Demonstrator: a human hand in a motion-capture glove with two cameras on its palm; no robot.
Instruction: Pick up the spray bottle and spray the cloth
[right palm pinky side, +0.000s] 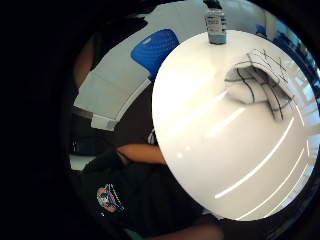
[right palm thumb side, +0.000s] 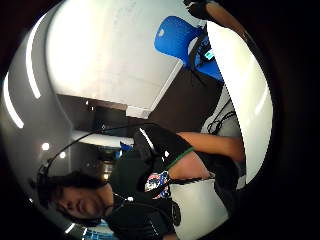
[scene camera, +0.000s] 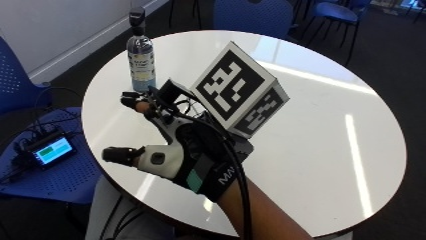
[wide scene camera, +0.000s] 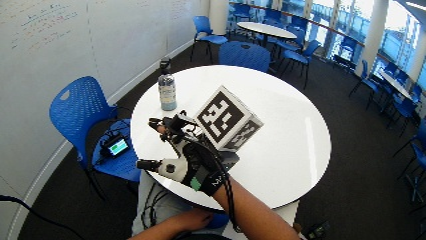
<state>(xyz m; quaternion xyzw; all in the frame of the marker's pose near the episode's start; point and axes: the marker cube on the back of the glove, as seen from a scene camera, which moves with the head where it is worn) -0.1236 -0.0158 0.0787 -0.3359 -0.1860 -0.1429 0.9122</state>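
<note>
White and round, the table (scene camera: 319, 165) filled most of the room's middle, with dark floor all around it. Closest to you was your own arm, reaching up over the near edge of the table. Your right hand (scene camera: 170, 150) in its black glove hung above the tabletop, on the side near the wall. Your fingers (scene camera: 136, 105) were spread apart and mostly straight, and your thumb (scene camera: 120, 155) stuck out to the side. You held nothing, and your hand touched none of the things on the table.

A bit farther on stood the spray bottle (scene camera: 140, 57), upright on the table near its edge (it had a black top and a pale label). It was beyond your fingertips, apart from them.

The cloth (right palm pinky side: 260, 82) showed only in the little finger side palm view. It was white with thin dark lines crossing it, and it lay bunched up on the table, well apart from the bottle.

Past the table, a blue chair (wide scene camera: 80, 112) stood by the white wall, with a small lit screen (wide scene camera: 118, 146) resting on its seat.
</note>
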